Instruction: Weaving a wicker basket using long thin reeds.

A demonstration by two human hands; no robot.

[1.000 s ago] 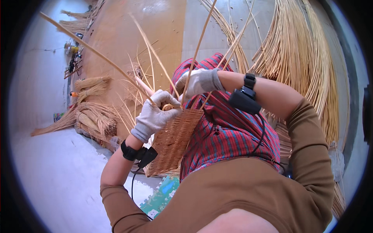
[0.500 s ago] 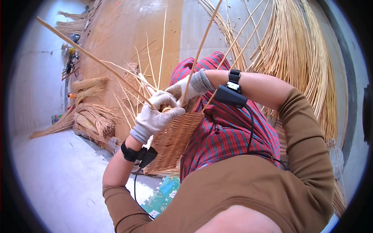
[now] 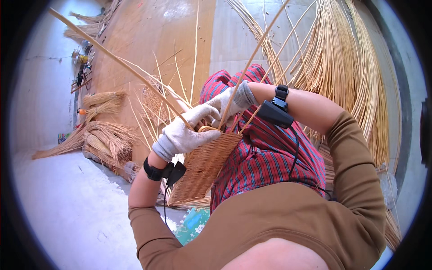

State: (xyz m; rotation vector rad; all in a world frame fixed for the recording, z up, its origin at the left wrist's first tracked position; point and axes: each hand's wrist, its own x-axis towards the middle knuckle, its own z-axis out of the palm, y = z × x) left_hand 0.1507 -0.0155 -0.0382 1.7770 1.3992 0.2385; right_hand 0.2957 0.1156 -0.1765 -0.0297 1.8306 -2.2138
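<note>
My left hand (image 3: 189, 128), in a pale work glove, is closed at the top rim of a brown woven wicker piece (image 3: 198, 166), thumb along the edge beside a curved cane strip. My right hand (image 3: 227, 102), also gloved, reaches in from the right just beyond that rim, meeting my left fingers; its fingertips are mostly hidden. Long upright canes (image 3: 150, 87) rise from the weave, several crossing around both hands. The piece leans against my red plaid-covered lap (image 3: 261, 171). Behind my hands another woven piece (image 3: 153, 108) with loose pale stakes lies on the boards.
Large sheaves of long canes (image 3: 337, 76) spread at the right. Bundled straw (image 3: 105, 141) lies at the left beside a whitish floor (image 3: 72, 198) and wall. A green patterned mat (image 3: 191, 225) shows below the weave. Small items (image 3: 81, 63) sit along the far-left wall edge.
My left hand and the woven piece have shifted slightly right, with the upright canes swinging along. My left fingers now stretch farther over toward my right hand, which has dropped a little.
</note>
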